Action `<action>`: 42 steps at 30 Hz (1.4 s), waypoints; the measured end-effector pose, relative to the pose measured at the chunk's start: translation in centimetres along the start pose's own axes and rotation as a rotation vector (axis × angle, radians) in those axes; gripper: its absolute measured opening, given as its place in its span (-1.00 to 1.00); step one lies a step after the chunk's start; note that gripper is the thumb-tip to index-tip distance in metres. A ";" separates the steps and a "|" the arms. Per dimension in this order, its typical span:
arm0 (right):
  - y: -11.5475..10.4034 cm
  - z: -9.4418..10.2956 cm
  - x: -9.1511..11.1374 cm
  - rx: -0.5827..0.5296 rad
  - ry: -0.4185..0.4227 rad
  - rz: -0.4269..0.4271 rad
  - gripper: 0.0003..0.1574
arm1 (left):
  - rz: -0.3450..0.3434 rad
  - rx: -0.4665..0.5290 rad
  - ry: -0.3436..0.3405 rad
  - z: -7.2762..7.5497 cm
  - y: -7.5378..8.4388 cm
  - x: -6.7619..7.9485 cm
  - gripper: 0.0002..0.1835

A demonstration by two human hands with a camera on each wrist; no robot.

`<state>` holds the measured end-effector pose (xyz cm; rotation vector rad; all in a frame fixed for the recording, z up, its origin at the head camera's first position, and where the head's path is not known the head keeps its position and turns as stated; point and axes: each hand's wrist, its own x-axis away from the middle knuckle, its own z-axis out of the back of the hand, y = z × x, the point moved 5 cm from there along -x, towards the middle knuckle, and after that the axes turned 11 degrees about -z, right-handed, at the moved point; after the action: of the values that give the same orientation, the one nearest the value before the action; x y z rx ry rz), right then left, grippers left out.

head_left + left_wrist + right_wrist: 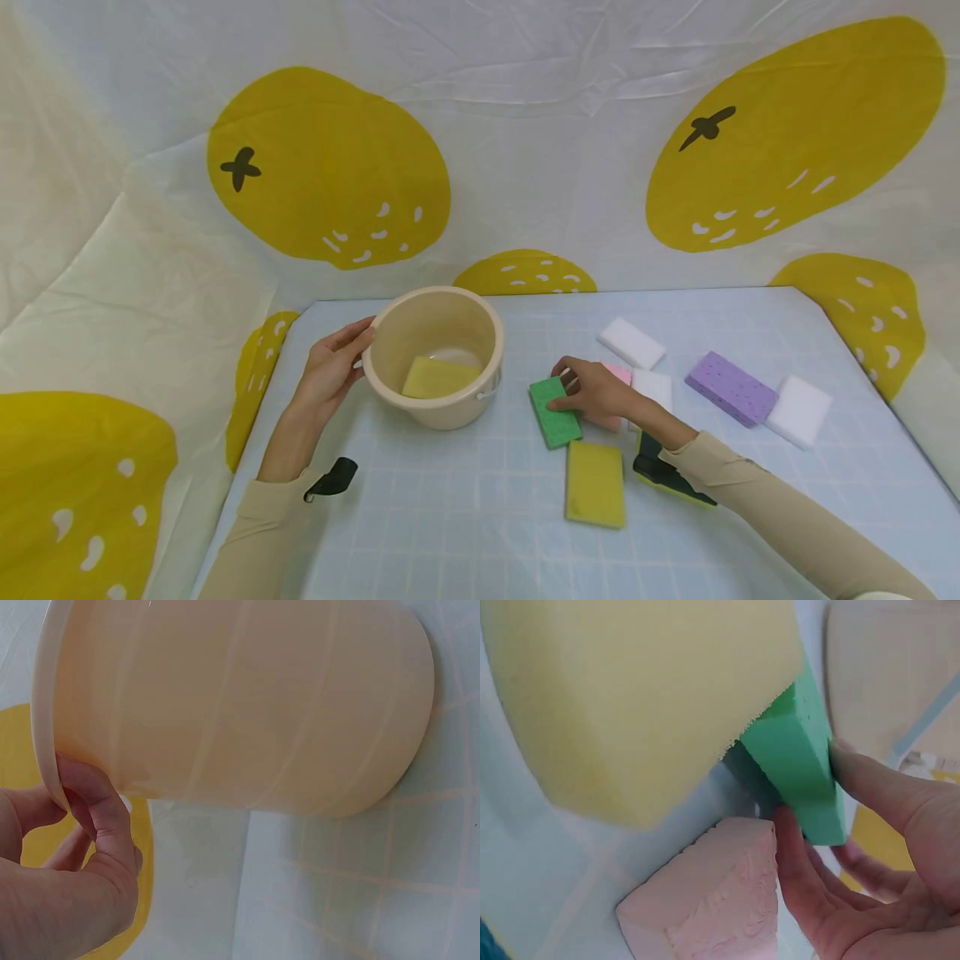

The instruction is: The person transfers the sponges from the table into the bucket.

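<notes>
A beige bucket (442, 412) stands on the table with a yellow sponge (438, 378) lying inside it. My left hand (330, 367) pinches the bucket's rim on its left side; the left wrist view shows thumb and fingers on either side of that rim. To the right of the bucket, my right hand (596, 390) holds a green sponge (553, 417) between thumb and fingers, seen close in the right wrist view. Partly hidden behind the right hand lies a pink sponge (712, 900). Just nearer than the green one is another yellow sponge (595, 485).
White sponges (632, 342) lie beyond and right of my right hand. Farther right, a purple sponge (731, 389) touches another white sponge (799, 412). Something yellow and dark (651, 450) is partly covered by my right wrist. A lemon-print cloth (525, 167) rises behind the table.
</notes>
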<state>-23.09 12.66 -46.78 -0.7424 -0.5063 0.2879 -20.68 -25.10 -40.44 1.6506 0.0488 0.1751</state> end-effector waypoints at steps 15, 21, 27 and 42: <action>0.1 1.3 0.0 -0.164 -0.059 0.070 -0.56 | 0.006 -0.018 0.005 0.1 -0.2 -0.1 -0.46; -0.3 2.3 0.4 -0.206 -0.057 0.033 -0.54 | 0.003 -0.017 0.006 0.2 0.0 -0.1 -0.46; -0.5 3.2 0.7 -0.298 -0.074 0.030 -0.53 | -0.008 0.004 -0.002 0.1 0.1 -0.1 -0.45; -2.4 5.8 1.5 -0.430 -0.078 0.020 -0.48 | -0.006 -0.005 0.002 0.0 0.1 0.0 -0.46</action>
<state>-24.75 14.88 -40.99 -1.1572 -0.6444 0.2286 -20.69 -25.13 -40.38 1.6451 0.0552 0.1724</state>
